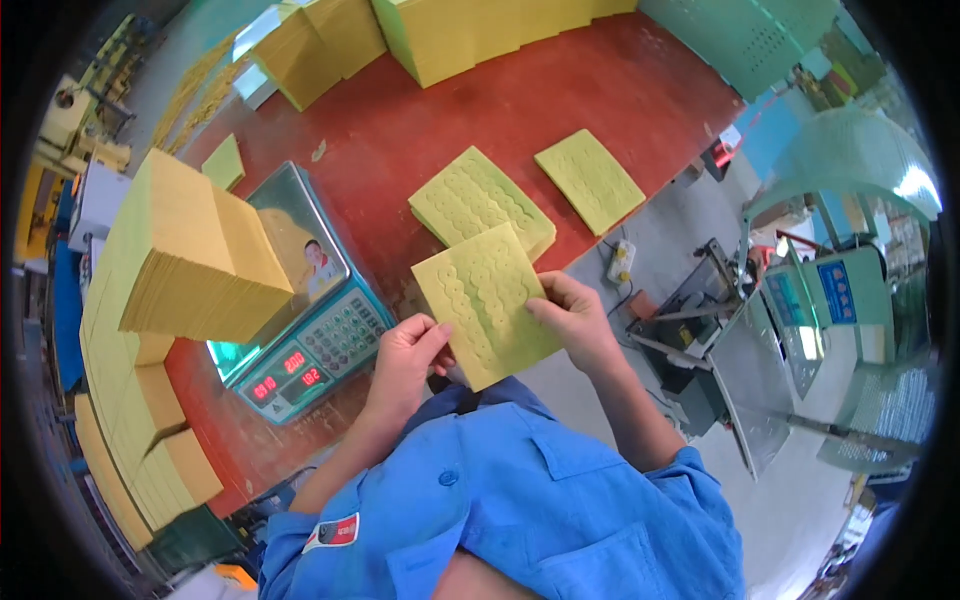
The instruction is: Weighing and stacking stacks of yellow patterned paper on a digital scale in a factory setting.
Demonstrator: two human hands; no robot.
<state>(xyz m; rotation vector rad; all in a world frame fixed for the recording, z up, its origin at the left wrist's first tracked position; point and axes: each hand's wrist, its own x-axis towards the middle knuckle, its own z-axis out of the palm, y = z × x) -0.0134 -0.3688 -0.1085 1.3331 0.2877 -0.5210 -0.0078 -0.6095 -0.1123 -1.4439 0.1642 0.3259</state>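
Between my two hands is a yellow embossed paper sheet (487,305) with wavy rows pressed into it; whether it is one sheet or a thin stack I cannot tell. My left hand (410,358) pinches its lower left edge, thumb on top. On the right edge my right hand (572,312) grips it, thumb on the face and fingers behind. Just beyond lies a stack of similar embossed sheets (470,195), partly covered by the held one. A thinner stack (590,182) rests farther right, near the table's edge.
A digital scale (310,345) with lit red digits stands at left, bearing a tall stack of yellow sheets (200,250). More stacks (430,40) line the far side of the red table (390,130) and its left side. Metal machinery (740,360) stands at right.
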